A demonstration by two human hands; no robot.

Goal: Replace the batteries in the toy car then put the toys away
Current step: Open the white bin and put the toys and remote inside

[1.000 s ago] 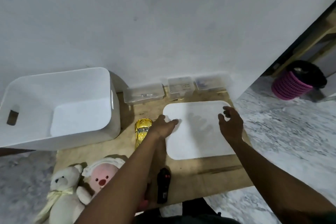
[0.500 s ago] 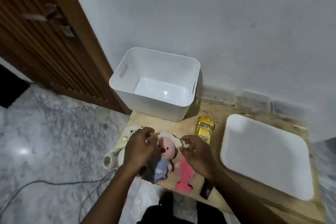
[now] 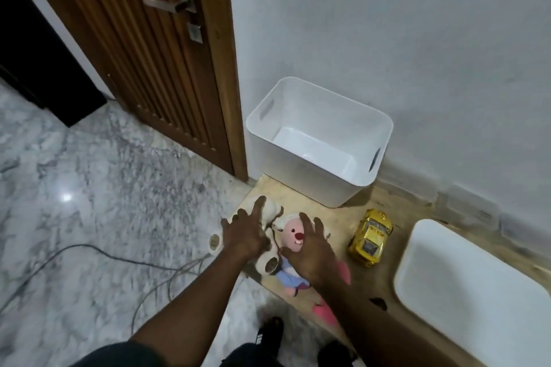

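While both hands are spread wide and gripping nothing, the left hand (image 3: 247, 235) is over the white teddy (image 3: 271, 210) at the wooden board's (image 3: 337, 214) left edge, and the right hand (image 3: 313, 250) is over the pink-faced doll (image 3: 293, 237) beside it. The white bin (image 3: 298, 158) is at the back edge, the yellow toy car (image 3: 369, 237) mid-board, and the white tray (image 3: 465, 292) on the right.

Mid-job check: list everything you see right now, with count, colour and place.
bin: 1, white, by the wall, beyond the toys
toy car: 1, yellow, right of the doll
doll: 1, pink face, blue clothes, partly under the right hand
teddy bear: 1, cream, under the left hand
tray: 1, white, far right
door: 1, brown, left of the bin
cables: several, on the floor
left hand: fingers spread over the teddy bear
right hand: fingers spread over the doll
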